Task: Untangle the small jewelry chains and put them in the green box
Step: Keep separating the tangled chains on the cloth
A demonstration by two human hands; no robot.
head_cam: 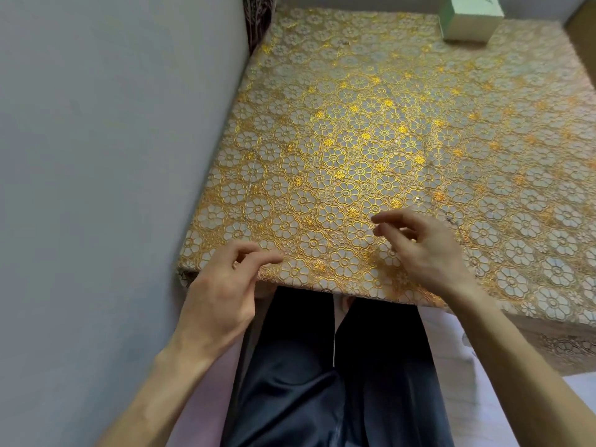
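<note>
Left hand (225, 285) at 7 o'clock, right hand (422, 250) at 5, fingertips (383, 219) nearly pinched; I can't tell if either holds anything. Likely fine chain (451, 219) just beside the right. Green box (471, 24) at 1, parked clear of work.

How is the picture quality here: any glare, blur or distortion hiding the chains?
Head view: gold glare sheens the tablecloth centre; the wide-angle lens skews its edges; the green box is cropped at the top; fingertips of the right hand look soft; a thin chain barely shows against the pattern.
</note>
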